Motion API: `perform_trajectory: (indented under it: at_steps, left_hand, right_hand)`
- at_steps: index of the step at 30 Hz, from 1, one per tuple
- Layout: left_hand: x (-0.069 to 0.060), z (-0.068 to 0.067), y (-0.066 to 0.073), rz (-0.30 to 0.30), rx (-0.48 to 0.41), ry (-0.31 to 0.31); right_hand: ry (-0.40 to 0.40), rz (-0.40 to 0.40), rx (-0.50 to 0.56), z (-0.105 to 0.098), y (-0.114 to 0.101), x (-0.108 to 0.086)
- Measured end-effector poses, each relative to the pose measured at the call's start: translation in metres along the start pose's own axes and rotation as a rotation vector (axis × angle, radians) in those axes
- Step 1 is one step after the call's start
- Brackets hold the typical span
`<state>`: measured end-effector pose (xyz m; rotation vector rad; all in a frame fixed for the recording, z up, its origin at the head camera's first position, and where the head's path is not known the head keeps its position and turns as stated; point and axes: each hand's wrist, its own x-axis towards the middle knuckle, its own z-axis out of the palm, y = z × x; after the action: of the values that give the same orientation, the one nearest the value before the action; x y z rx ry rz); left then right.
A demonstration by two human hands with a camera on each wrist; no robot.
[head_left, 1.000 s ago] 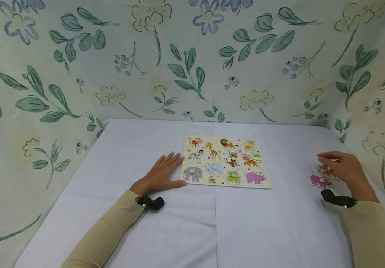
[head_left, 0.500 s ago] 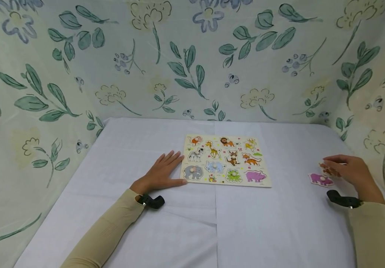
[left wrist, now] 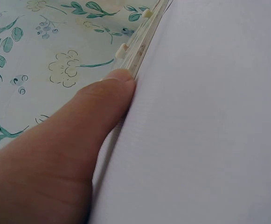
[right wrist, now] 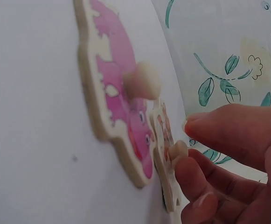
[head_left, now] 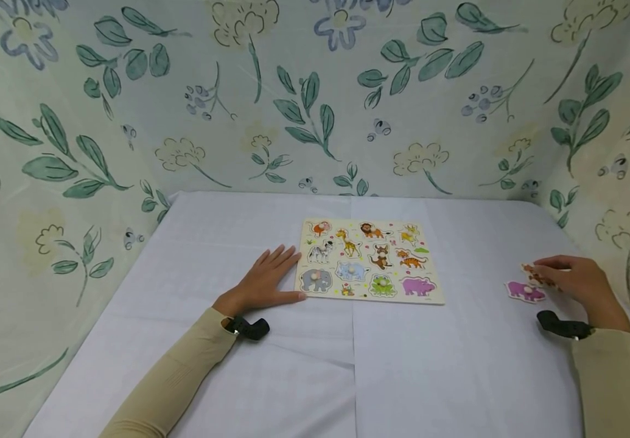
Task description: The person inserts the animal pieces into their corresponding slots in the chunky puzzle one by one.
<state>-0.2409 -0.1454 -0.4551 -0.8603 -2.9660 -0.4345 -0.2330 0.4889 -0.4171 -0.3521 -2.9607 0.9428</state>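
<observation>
A light wooden animal puzzle board [head_left: 388,295] lies on the table. My left hand [head_left: 262,280] lies flat with fingers spread at the board's left edge. In the left wrist view its thumb [left wrist: 102,100] touches the edge. At the right, a purple hippo puzzle piece [head_left: 525,292] lies beside an orange-and-white puzzle piece [head_left: 534,275], partly hidden by my right hand [head_left: 580,283]. In the right wrist view, my right fingers are bent around the knob [right wrist: 178,151] of the orange piece, with a gap showing between the upper fingertip [right wrist: 198,123] and the knob.
A white cloth [head_left: 271,389] with creases covers the table. Floral fabric [head_left: 304,109] hangs behind it and at both sides. Most animals on the board carry small knobs; the purple hippo spot [head_left: 417,287] shows none.
My right hand has shifted slightly right and down, settling over the orange piece, and has barely moved in the last half second. My left hand stays at the board's edge.
</observation>
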Motion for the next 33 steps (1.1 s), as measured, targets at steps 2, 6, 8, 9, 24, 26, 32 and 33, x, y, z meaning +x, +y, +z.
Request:
perform_trajectory:
  at_steps: [2,6,8,9,24,26,32,33]
  left_hand:
    - [0.0002,0.0002,0.0000,0.004,-0.003,0.004]
    - [-0.0004,0.0001,0.0002,0.007,-0.003,0.001]
    - [-0.0004,0.0003,0.0003,0.008,0.002,0.002]
    - [-0.0004,0.0003,0.0004,0.006,0.003,0.002]
    - [0.0006,-0.0021,0.0003,0.016,-0.008,0.010]
    - [0.0007,-0.0014,0.0001,0.012,0.000,0.009]
    - [0.0006,-0.0018,-0.0002,0.006,0.000,-0.004]
    - [0.0007,-0.0019,-0.0003,0.006,0.000,-0.006]
  right_hand:
    - [-0.003,0.002,-0.002,0.0000,0.0014,0.0000]
    - [-0.016,0.009,-0.001,0.0006,0.0034,-0.0003]
    - [-0.020,0.009,0.001,0.0009,0.0041,0.0000]
    - [-0.018,0.005,-0.003,0.0013,0.0044,0.0003]
    - [-0.007,-0.003,-0.014,0.0011,0.0021,0.0006]
    - [-0.010,-0.004,-0.007,0.0010,0.0010,-0.0002]
    - [-0.009,-0.011,-0.014,0.0025,0.0023,0.0009]
    - [-0.010,-0.012,-0.016,0.0024,0.0024,0.0011]
